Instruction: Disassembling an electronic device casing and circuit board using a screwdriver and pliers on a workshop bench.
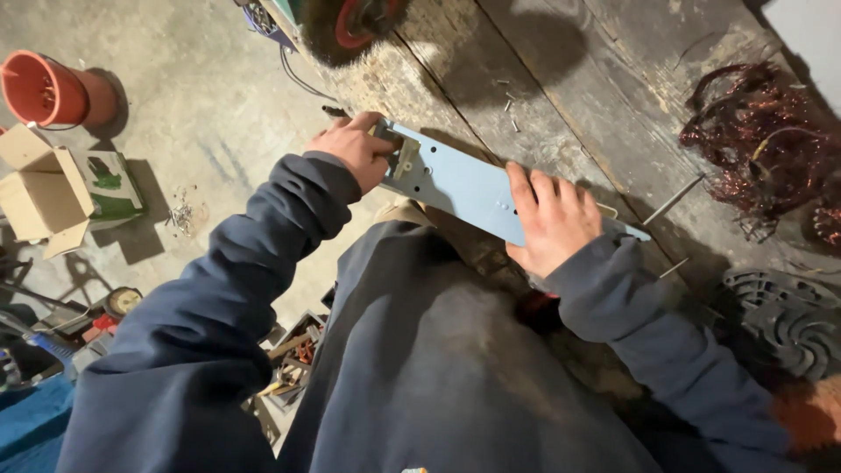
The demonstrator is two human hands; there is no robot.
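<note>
Head view: pale blue metal plate [464, 184] flat on wooden tabletop [561, 114], long axis running from upper left to lower right. Right hand [552, 219] pressed open on top, pinning it. Left hand [357, 151] closed around bracket end [405, 158]. Best kept flat, pinned firmly against shifting.

The right hand [552, 219] hides part of the blue plate [460, 182].
</note>
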